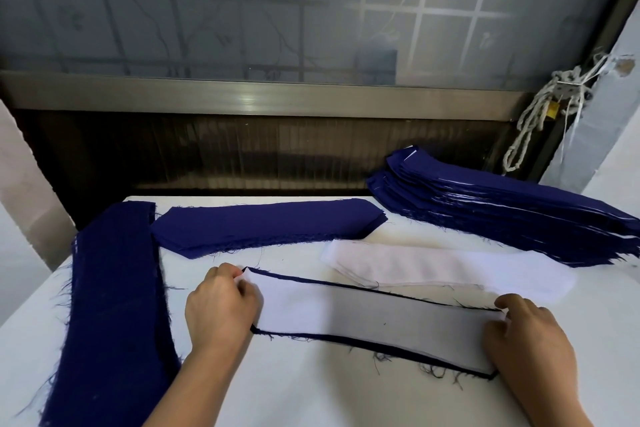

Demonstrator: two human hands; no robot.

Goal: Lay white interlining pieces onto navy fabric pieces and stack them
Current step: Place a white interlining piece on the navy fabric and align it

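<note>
- Lying along the left side of the white counter (311, 392), a long navy strip pile (114, 305) runs from the near edge toward the back, its edges frayed.
- Just beside its far end, a flat pile of navy fabric pieces (266, 224) with pointed ends lies across the back of the counter.
- The left hand (221, 305) has its fingers curled, pinching the left end of the white interlining piece (374, 326).
- That interlining piece lies flat on a navy fabric piece (381, 348) in the middle of the counter; only a thin navy border with loose threads shows around it.
- Behind it, a pile of white interlining (433, 269) lies near the finished stack.
- The right hand (530, 340) has its fingers bent, pinching the right end of the same interlining piece.
- At the far right, a tall stack (519, 215) of navy pieces shows white edges between its layers.
- Above it, a knotted white cord (540, 114) hangs by the frosted window (242, 10).
</note>
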